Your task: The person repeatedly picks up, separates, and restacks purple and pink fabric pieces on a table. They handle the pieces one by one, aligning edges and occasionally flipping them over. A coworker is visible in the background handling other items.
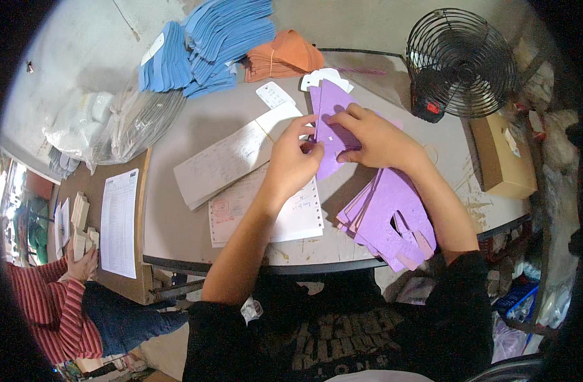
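Purple cut pieces with a pointed top, which look like felt or leather, stand in a thin stack between my hands. My left hand has its fingers and thumb bent around their left edge. From the right, my right hand curls over their face, thumb and fingertips pressing on it. Below my right wrist a larger fanned stack of purple pieces with a cut-out slot hangs partly over the table's front edge. A long bundle of written paper slips lies beside my left hand, over a written sheet.
Blue cut pieces and a banded orange stack stand at the back of the table. A black fan and a cardboard box are at right. Plastic bags lie at left, near another person's striped sleeve.
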The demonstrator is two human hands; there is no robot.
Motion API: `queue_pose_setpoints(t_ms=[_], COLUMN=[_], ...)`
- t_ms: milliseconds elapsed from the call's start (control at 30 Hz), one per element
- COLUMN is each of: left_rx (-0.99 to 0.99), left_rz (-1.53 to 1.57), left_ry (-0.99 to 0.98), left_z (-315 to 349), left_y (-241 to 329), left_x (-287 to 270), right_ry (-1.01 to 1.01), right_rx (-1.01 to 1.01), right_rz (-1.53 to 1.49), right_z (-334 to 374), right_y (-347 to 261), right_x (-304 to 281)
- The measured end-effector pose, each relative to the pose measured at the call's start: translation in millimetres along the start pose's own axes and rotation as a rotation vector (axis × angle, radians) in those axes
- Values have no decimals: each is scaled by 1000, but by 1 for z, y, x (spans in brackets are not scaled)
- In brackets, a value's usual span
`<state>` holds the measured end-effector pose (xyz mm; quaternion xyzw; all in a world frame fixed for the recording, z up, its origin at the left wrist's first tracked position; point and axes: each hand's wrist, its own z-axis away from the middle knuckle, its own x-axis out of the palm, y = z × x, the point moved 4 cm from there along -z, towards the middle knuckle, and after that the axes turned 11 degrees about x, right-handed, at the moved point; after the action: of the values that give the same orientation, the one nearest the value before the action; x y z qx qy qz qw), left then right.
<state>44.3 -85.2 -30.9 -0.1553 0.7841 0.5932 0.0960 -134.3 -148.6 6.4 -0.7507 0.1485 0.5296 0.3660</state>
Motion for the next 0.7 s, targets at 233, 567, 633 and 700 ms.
queue_pose_setpoints(t_ms=[233, 567, 633, 700], left_rx=[42, -174, -169, -130], left_rz=[672, 1096, 1015, 945], left_ry=[-63, -27, -11, 35], left_z=[3, 8, 8, 8], left_y=[20, 24, 22, 22], left_x=[0, 3, 2, 0], right_ry=[147, 475, 540, 527], right_rx=[-25, 131, 77, 101], right_rz=[-285, -333, -429, -521], right_z=[8, 14, 15, 14], right_y=[10, 29, 30, 35], right_x=[-7, -34, -37, -37])
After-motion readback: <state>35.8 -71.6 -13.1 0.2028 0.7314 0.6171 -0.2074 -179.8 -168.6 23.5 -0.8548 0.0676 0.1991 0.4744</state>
